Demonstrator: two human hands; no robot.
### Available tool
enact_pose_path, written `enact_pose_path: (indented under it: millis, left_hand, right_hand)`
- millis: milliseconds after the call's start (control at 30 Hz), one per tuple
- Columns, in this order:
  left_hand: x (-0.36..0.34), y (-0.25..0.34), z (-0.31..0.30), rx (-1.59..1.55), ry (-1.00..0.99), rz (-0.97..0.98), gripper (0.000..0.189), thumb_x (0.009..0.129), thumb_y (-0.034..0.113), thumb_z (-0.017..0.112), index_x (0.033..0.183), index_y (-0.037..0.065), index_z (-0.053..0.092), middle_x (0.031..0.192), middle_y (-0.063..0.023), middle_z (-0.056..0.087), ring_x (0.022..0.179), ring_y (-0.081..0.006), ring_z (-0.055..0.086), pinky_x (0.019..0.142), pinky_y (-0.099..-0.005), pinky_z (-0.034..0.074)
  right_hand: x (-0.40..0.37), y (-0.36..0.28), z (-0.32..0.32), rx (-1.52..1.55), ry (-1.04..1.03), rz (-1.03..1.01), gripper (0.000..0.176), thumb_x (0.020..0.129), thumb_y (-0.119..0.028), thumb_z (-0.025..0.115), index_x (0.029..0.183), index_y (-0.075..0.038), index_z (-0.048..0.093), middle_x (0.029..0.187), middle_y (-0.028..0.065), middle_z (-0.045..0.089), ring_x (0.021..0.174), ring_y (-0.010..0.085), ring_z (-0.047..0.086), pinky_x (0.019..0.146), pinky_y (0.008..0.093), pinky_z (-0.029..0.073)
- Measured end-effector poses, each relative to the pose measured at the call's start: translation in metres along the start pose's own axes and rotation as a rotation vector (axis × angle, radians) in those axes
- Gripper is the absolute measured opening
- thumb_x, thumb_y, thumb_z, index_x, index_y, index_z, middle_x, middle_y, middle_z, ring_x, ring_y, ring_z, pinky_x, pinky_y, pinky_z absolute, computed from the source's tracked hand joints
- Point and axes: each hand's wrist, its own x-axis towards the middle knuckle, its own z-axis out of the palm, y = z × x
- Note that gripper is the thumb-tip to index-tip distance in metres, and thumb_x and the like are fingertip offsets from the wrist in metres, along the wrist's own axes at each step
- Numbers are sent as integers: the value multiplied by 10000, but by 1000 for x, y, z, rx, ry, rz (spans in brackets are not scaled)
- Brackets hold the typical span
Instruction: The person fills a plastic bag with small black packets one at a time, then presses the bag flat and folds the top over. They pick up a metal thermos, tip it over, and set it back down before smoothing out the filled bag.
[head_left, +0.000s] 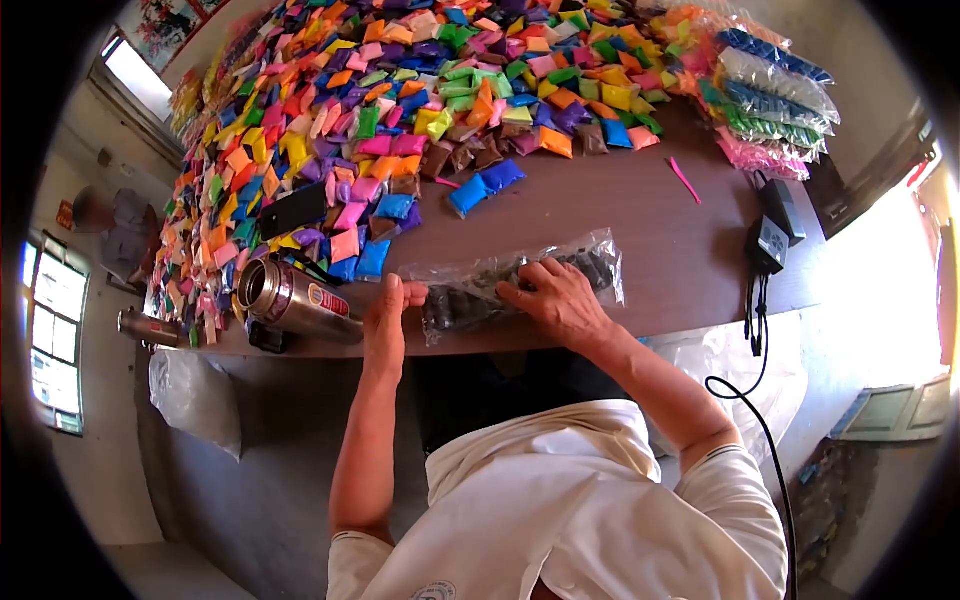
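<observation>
The left hand [388, 318] is pinching the end of the clear bag [465, 298], probably floppy and slippery, while the right hand [556, 298] is pressing flat on it.

Long clear plastic bag [468, 290] stuffed with dark brown packets; laid flat, lengthwise, near front edge of brown table [650, 230]; film crumpled, right end angled slightly away.
</observation>
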Motion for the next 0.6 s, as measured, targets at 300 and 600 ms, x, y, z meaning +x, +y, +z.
enact_pose_path:
  millis: [300,600]
  left_hand:
    - [20,12,6,109,36,-33,558,967,515,485,912,-3,685,868,-75,671,858,-170,592,865,-314,437]
    - [-4,-15,-10,181,40,-10,450,979,369,521,777,-19,626,763,-69,641,786,-161,582,786,-301,438]
  right_hand:
    - [-2,0,4,-27,40,-4,310,793,-139,567,1093,-179,631,954,51,519,909,230,548,755,368,481]
    - [-8,1,7,53,138,37,308,801,-123,568,1106,-116,618,972,56,552,925,240,557,777,370,473]
